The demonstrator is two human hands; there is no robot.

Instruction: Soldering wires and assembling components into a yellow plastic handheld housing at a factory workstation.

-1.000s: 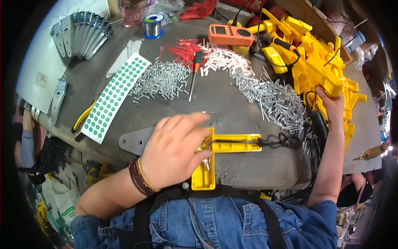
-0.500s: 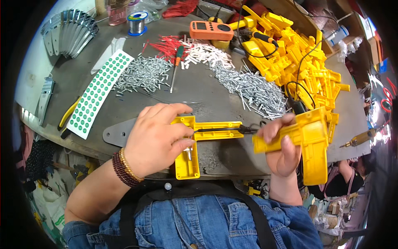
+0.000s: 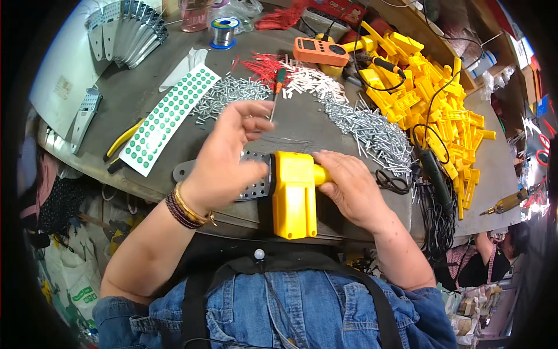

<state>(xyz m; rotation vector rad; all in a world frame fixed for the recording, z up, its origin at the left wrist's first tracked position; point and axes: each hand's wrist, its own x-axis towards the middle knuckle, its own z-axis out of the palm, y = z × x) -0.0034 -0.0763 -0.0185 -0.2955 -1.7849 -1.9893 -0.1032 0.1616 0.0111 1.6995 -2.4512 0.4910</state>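
A yellow plastic housing with a short side handle lies near the table's front edge, and its top half now covers the inside. From its left side sticks out a flat metal plate with rows of holes, partly behind my left arm. My right hand is closed round the handle, thumb on the near side and fingers over the far side. Raised left of the housing, my left hand holds nothing, its thumb and fingers apart. Its fingertips overlap the shaft of a green-and-orange screwdriver; whether they touch it I cannot tell.
Piles of screws, white tubes and red pieces lie beyond my hands. Yellow housing parts heap up at right, near a black cable bundle. A green-dot sticker sheet, pliers and solder spool are leftward.
The loose yellow half from my right hand now sits over the open half, hiding the black wire inside. My left hand has lifted off the housing. The whole view has shifted slightly.
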